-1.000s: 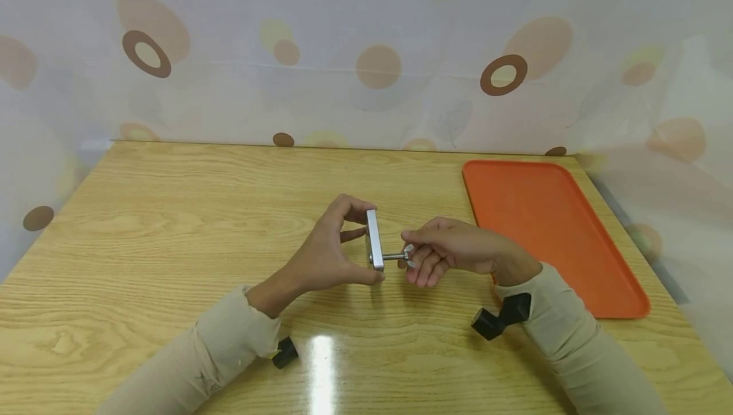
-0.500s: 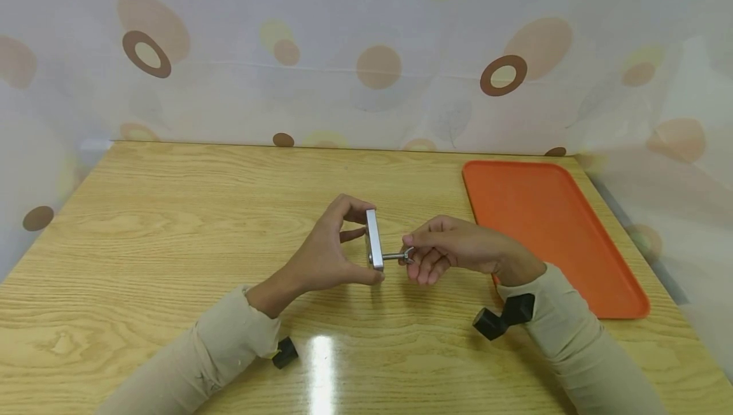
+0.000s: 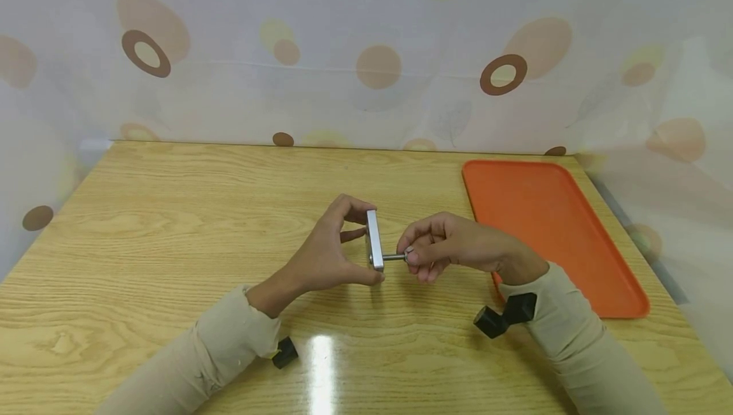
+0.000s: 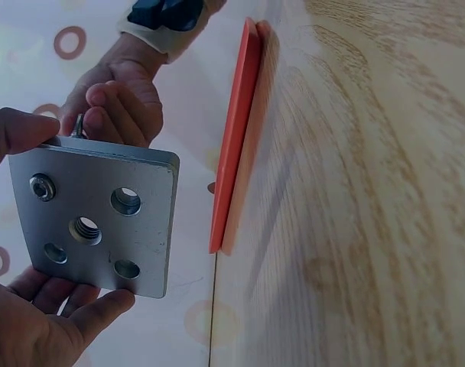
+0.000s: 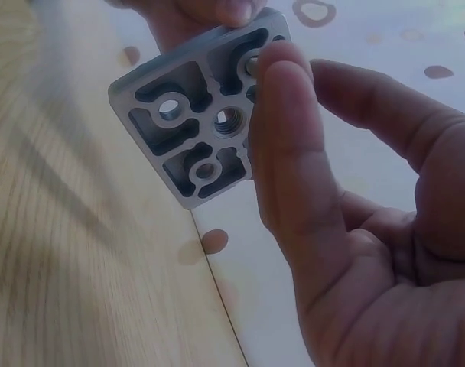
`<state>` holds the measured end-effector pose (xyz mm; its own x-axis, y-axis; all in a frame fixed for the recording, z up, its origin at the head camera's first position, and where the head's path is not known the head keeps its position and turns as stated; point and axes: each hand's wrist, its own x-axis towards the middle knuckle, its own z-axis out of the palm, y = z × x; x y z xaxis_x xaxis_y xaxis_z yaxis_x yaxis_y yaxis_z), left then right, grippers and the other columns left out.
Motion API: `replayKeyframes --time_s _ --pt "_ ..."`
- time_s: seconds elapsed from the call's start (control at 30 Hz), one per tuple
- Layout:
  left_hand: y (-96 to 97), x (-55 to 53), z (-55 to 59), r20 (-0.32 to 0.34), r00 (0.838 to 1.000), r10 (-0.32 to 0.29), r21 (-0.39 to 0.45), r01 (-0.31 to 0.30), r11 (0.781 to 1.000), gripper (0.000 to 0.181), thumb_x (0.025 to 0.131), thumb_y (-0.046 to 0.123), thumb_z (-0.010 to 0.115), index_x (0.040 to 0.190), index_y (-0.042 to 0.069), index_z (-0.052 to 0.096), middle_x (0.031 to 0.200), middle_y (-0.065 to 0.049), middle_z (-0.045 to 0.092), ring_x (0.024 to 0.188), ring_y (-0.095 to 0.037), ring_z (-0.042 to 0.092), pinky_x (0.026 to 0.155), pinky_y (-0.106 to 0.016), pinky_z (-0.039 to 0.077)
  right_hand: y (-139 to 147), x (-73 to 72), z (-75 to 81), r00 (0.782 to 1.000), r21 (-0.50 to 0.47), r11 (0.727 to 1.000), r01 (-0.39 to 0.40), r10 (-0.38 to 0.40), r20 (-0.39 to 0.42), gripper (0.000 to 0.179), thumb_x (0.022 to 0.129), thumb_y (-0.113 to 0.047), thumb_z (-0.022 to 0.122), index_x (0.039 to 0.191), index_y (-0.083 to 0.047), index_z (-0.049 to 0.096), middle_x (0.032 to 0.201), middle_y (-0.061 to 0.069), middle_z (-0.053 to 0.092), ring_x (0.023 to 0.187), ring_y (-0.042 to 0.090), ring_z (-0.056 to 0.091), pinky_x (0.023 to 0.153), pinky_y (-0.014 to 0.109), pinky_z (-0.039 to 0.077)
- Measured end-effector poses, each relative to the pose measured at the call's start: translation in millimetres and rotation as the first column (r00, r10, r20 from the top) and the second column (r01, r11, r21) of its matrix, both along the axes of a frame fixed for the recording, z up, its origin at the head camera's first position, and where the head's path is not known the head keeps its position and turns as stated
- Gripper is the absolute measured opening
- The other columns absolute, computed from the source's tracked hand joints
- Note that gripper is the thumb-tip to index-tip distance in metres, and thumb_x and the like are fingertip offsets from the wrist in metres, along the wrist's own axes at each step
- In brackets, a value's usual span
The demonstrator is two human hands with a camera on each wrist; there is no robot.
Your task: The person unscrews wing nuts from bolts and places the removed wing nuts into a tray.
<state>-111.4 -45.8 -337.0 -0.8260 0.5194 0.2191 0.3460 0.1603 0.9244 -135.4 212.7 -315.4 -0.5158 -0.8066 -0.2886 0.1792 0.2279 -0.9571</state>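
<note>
A square silver metal plate is held on edge above the table by my left hand, thumb on one edge and fingers on the opposite one. The left wrist view shows its flat face with several holes and a bolt head seated in one corner. Ribs and pockets cover the other face of the plate in the right wrist view. From that face the bolt's shank points right. My right hand pinches the wing nut at its end between thumb and fingers, which mostly hide it.
An orange tray lies at the right of the wood-grain table, partly behind the right forearm. A patterned sheet stands along the back and sides. Black blocks hang at the wrists.
The right thumb has come down and curled over the wing nut, whose wings showed before at a turned angle. The left hand and plate have stayed in place.
</note>
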Motion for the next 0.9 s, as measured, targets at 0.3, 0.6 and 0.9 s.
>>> replayKeyframes --time_s 0.3,0.6,0.9 --pt "0.2 1.2 2.2 -0.007 1.000 0.002 0.004 -0.002 1.000 0.083 0.063 0.004 0.087 0.134 0.003 0.044 0.132 -0.018 0.047 0.122 -0.028 0.050 0.110 -0.045 0.052 0.3 -1.4 -0.8 0.999 0.013 1.000 0.006 -0.005 -0.040 0.022 0.101 -0.018 0.057 0.116 -0.001 0.060 0.091 -0.003 0.071 0.077 0.007 0.070 0.073 0.027 0.064" --pt "0.1 0.6 1.0 -0.023 1.000 -0.001 0.005 0.001 1.000 0.083 0.063 0.004 0.087 0.134 0.002 0.044 0.132 -0.015 0.047 0.122 -0.028 0.050 0.110 -0.045 0.052 -6.1 -2.1 -9.2 0.981 0.052 0.996 0.069 -0.077 0.181 0.042 0.108 -0.034 0.041 0.098 -0.003 0.067 0.076 -0.002 0.075 0.065 0.006 0.072 0.063 0.022 0.063" --pt "0.2 0.0 0.1 -0.013 1.000 0.005 0.005 -0.005 1.000 0.082 0.063 0.003 0.086 0.134 0.003 0.044 0.132 -0.015 0.047 0.122 -0.027 0.051 0.110 -0.044 0.052 -7.3 -0.4 -3.8 0.974 0.010 0.999 0.039 -0.041 0.224 0.041 0.108 -0.029 0.042 0.096 -0.001 0.070 0.075 -0.003 0.076 0.065 0.005 0.072 0.063 0.020 0.062"
